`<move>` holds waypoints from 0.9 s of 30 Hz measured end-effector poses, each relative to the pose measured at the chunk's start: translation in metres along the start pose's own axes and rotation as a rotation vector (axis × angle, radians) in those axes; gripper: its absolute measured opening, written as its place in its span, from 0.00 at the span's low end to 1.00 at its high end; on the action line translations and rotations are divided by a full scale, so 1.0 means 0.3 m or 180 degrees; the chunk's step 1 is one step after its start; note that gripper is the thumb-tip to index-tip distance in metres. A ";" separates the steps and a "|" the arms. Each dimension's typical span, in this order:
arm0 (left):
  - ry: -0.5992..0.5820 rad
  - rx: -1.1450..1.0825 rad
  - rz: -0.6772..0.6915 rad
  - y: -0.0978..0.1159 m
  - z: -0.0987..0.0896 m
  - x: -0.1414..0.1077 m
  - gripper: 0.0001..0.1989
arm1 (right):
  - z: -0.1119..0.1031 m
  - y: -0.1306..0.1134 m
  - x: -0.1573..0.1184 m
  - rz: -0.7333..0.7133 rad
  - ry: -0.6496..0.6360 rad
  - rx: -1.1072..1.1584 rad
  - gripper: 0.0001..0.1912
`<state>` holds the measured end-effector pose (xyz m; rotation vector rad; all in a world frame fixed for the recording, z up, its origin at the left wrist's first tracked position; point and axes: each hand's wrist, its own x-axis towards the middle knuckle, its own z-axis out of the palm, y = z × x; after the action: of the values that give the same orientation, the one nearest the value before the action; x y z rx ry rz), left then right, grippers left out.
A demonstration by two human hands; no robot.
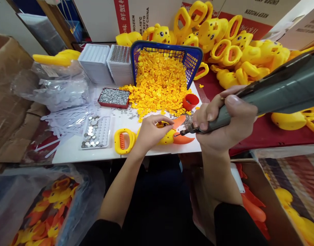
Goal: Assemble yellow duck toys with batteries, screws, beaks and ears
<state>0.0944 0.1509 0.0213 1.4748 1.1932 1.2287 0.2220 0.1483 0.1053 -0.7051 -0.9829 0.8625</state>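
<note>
A yellow plastic duck toy (167, 138) with a looped handle and an orange beak (183, 139) lies on the white board (82, 155). Over its body rests my left hand (153, 131), fingers curled down and gripping it. My right hand (223, 119) is wrapped round a grey electric screwdriver (280, 89). The screwdriver's thin bit points left and meets the duck toy near the base of the beak; a small screw seems to sit at its tip. Part of the toy's middle is hidden under my left hand.
Behind the toy, small yellow parts (159, 78) spill from a blue basket (195, 58). A red screw tray (113, 98), a red cup (190, 101) and a white tray of metal discs (96, 132) stand around it. Yellow toys (213, 30) pile up at the back right.
</note>
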 end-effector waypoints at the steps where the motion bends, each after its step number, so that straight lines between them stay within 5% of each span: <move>1: -0.0048 -0.0033 -0.0022 -0.001 -0.001 0.002 0.06 | -0.002 -0.001 -0.004 0.0019 0.0005 -0.0006 0.06; 13: -0.0456 -0.0003 -0.0162 0.012 -0.020 0.023 0.04 | -0.005 0.012 -0.012 0.0074 0.0173 -0.0194 0.11; 27: -0.0418 -0.0060 -0.0204 0.017 -0.017 0.010 0.04 | -0.013 0.015 -0.025 -0.0020 0.0098 -0.0144 0.09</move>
<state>0.0903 0.1531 0.0277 1.4687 1.1293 1.0805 0.2220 0.1436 0.0971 -0.7514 -0.9790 0.8239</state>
